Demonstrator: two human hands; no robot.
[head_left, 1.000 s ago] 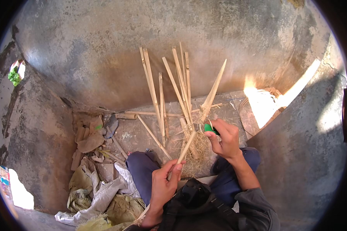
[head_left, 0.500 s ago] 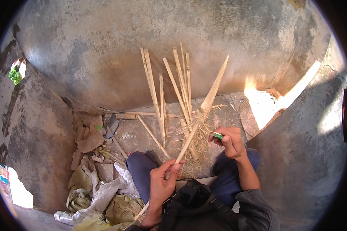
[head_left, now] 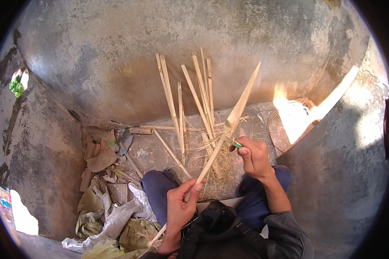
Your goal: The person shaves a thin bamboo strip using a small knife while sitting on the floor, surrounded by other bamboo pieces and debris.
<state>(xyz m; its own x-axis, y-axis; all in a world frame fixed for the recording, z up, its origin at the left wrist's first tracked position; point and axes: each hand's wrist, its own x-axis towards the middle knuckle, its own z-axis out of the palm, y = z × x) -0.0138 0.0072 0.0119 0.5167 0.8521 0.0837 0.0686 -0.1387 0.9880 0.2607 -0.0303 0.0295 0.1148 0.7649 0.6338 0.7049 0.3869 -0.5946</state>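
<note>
My left hand (head_left: 180, 206) grips a long bamboo strip (head_left: 240, 108) near its lower part; the strip slants up and to the right toward the wall. My right hand (head_left: 255, 156) holds a green-handled knife (head_left: 237, 144) against the strip about halfway along it. Pale shavings (head_left: 222, 170) lie on the floor under the hands, between my knees in blue trousers (head_left: 157, 190).
Several more bamboo strips (head_left: 177, 103) lean against the stained concrete wall (head_left: 160, 52) ahead. Rubble, rags and sacks (head_left: 112, 211) pile up at the lower left. A pale plank (head_left: 335, 97) lies in bright sunlight at the right.
My right hand with the knife has slid down along the strip toward me, then back up a little. The strip's tip has swung slightly to the right.
</note>
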